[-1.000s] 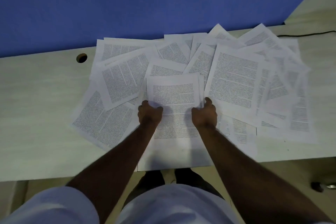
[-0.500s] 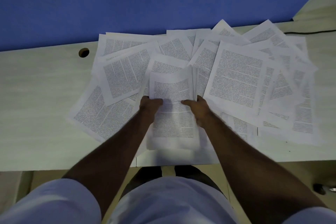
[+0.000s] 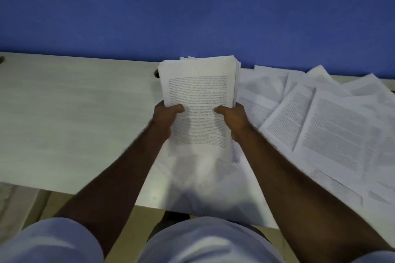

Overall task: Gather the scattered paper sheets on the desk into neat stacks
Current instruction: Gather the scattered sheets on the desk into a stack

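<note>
Paper stack (image 3: 198, 100) gripped upright by left hand (image 3: 165, 116) and right hand (image 3: 232, 118), apparently for squaring; loose sheets (image 3: 320, 126) at three o'clock.

- The left hand (image 3: 165, 116) grips the left edge of the stack of printed sheets (image 3: 198, 100), thumb lying across the front page, fingers hidden behind.
- The right hand (image 3: 233, 118) grips the stack's right edge the same way, thumb pointing inward.
- Both forearms are bare and reach up to the stack from below, converging on it; short pale sleeves cover the upper arms.
</note>
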